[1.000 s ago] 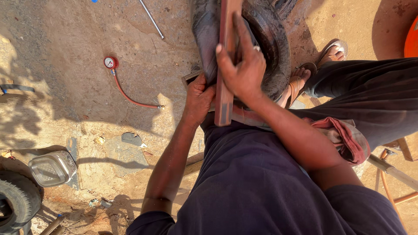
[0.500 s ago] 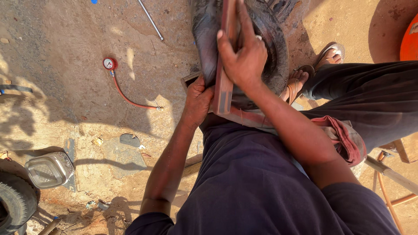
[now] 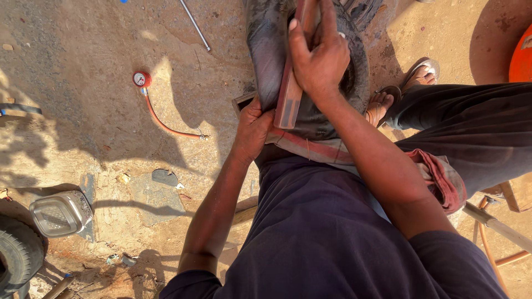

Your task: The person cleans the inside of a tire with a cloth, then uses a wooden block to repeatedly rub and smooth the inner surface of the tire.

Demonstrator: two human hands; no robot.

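Note:
A dark rubber tyre [image 3: 266,55] stands on the dirt in front of me, pressed against my body. My right hand [image 3: 320,55] is closed around a flat reddish-brown bar [image 3: 289,94] that lies across the tyre's opening. My left hand [image 3: 252,128] grips the tyre's lower left edge, just below the bar's end. A strip of reddish cloth or rubber [image 3: 310,148] runs under the tyre near my waist. My sandalled foot [image 3: 379,106] rests to the right of the tyre.
A red pressure gauge [image 3: 142,78] with an orange hose [image 3: 166,124] lies on the ground at left. A metal rod [image 3: 195,25] lies at the top. A metal tin [image 3: 60,213] and another tyre [image 3: 19,254] sit at lower left. An orange object [image 3: 522,58] is at the right edge.
My right hand has slid further up the bar toward the top of the tyre. The left hand keeps its hold on the tyre's edge.

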